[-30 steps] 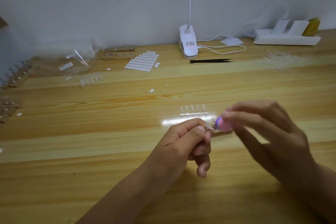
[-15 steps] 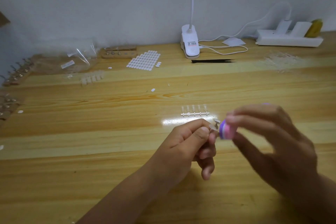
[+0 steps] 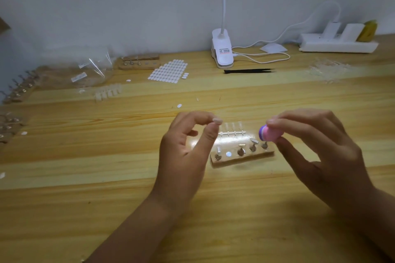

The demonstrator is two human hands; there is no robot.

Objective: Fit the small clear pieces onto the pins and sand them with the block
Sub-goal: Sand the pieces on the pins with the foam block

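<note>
Sanding, I judge: my right hand [image 3: 320,156] grips the block [image 3: 268,134] just above the pin holder [image 3: 256,156] mid-tabletop. My left hand [image 3: 186,151] pinches thumb to forefinger; whether it holds a pin I cannot tell. Next, block meets piece, lightly.

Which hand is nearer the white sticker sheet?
Left. The left hand is in front of the white sticker sheet, slightly to its right; the right hand, gripping the sanding block, is farther right.
</note>
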